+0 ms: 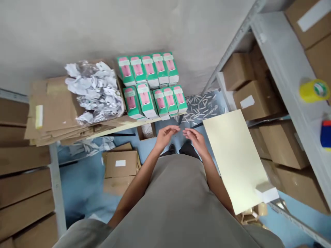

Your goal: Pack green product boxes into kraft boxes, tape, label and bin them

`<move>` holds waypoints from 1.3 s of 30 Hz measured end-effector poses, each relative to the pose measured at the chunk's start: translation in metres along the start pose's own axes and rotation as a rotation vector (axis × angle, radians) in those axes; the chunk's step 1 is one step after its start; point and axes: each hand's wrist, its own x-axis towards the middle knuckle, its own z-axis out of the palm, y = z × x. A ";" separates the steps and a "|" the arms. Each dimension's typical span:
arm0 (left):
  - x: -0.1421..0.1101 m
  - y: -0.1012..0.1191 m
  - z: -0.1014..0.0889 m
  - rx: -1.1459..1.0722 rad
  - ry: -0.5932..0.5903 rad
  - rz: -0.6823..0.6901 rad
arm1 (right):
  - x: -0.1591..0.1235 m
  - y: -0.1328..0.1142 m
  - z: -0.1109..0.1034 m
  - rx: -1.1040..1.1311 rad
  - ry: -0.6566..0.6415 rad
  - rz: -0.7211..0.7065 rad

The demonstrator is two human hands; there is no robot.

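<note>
My left hand (166, 136) and my right hand (196, 138) hover in front of my body, fingertips facing each other with a small gap between. Both have their fingers stretched and slightly bent, and nothing is in them. Just beyond my left hand stand two rows of green-and-white boxes (169, 100) with pink pictures on top. They sit at the right end of a pale tabletop (110, 132). To the right of my right hand is a cream board (232, 151), with a small white box (267, 195) at its near end.
Left of the green boxes, a carton (120, 91) overflows with crumpled paper (97, 86), beside stacked flat cardboard (55, 106). Shelves with brown cartons (252, 100) line the right; yellow tape (311, 91) lies there. More cartons (26, 186) stand left. White strips (199, 108) litter the floor beyond.
</note>
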 end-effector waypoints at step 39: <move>0.084 0.020 -0.098 -0.833 0.781 -0.308 | 0.344 -0.032 0.184 -0.741 -0.494 -0.347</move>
